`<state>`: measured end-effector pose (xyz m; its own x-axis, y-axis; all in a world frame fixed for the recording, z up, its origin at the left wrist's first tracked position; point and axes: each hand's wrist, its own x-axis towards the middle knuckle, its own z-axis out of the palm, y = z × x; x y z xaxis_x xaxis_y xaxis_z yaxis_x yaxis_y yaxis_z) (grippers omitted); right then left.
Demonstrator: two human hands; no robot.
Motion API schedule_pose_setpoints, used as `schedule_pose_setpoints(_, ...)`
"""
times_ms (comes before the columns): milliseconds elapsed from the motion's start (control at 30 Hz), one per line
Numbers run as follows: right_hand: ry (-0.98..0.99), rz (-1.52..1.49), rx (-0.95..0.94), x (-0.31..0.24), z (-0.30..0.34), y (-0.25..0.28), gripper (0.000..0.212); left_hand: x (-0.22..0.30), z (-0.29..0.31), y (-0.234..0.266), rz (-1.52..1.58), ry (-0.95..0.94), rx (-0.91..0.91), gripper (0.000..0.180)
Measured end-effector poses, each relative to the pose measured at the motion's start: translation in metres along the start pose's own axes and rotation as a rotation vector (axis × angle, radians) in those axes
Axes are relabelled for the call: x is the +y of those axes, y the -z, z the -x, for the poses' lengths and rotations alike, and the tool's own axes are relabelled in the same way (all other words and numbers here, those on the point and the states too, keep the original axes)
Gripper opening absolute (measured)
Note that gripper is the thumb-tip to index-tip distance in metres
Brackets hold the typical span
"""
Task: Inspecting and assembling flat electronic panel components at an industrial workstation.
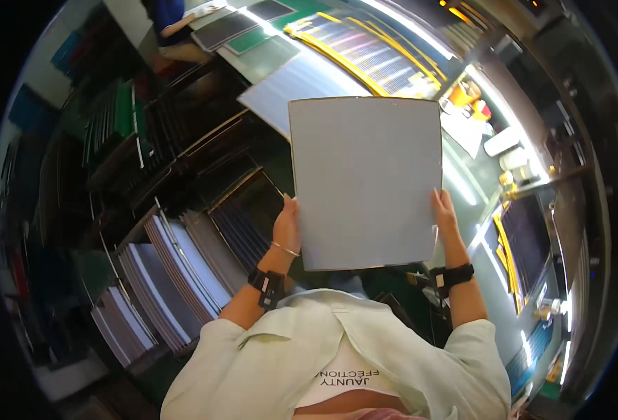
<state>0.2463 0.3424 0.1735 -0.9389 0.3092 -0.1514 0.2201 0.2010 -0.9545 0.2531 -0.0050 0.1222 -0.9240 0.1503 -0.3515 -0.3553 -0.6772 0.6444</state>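
Observation:
A large flat grey panel (366, 183) with a thin darker edge is held up in front of my body. My left hand (287, 228) grips its left edge near the lower half, and my right hand (446, 213) grips the right edge at about the same height. Both hands are closed on the rim, with the fingers partly hidden behind the panel. Behind its upper left corner, a similar pale sheet (288, 87) lies on the workbench.
To my left stands a rack (162, 280) of upright panels. Along the right runs a lit bench with a yellow-edged frame (365, 52), white containers (508, 150) and a dark panel (526, 241). A co-worker (176, 28) sits at the far left end.

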Motion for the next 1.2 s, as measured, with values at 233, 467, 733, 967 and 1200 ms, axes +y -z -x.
schedule_pose_setpoints(233, 0.198, 0.308, 0.122, 0.066, -0.122, 0.135, 0.029, -0.148, -0.034, -0.052, -0.666, 0.434, -0.360, 0.040)
schedule_pose_setpoints(467, 0.213, 0.721, -0.030, 0.134, -0.179, 0.174, 0.050, -0.198, -0.055, -0.073, -0.740, 0.911, -0.426, 0.038)
schedule_pose_setpoints(733, -0.176, 1.300, -0.140, 0.117, -0.120, 0.062, 0.073, -0.054, -0.188, 0.023, -0.300, 0.084, 0.534, 0.040)
schedule_pose_setpoints(967, 0.824, 0.817, -0.442, 0.031, -0.123, -0.133, 0.059, -0.039, -0.237, 0.092, -0.603, 0.055, 0.383, 0.017)
schedule_pose_setpoints(1200, 1.068, 1.056, -0.654, 0.030, -0.119, -0.268, 0.054, 0.000, -0.215, 0.059, -0.419, 0.220, 0.292, 0.018)
